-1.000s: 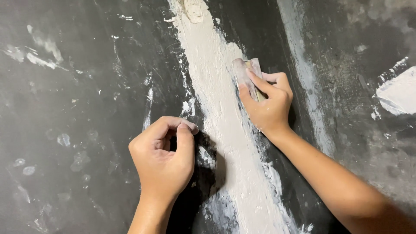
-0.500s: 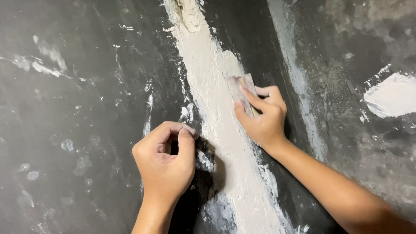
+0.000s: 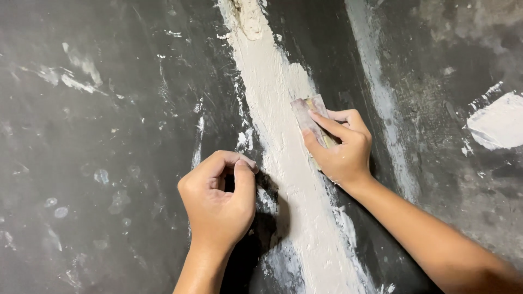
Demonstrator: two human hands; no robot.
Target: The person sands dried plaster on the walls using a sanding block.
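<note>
A broad strip of pale filler (image 3: 272,109) runs from the top centre down to the bottom of a dark grey wall (image 3: 109,136). My right hand (image 3: 340,149) presses a small folded piece of sandpaper (image 3: 309,117) flat against the strip's right edge, with the fingers laid over it. My left hand (image 3: 220,198) rests as a loose fist against the wall just left of the strip, thumb against forefinger; nothing shows inside it.
A thinner greyish smear (image 3: 376,87) runs down the wall to the right of the strip. A white patch of filler (image 3: 498,122) sits at the far right edge. Small white flecks and scrapes (image 3: 76,76) mark the wall's left side.
My right hand has slid the sandpaper a little down along the strip. The left fist has stayed almost in place on the wall.
</note>
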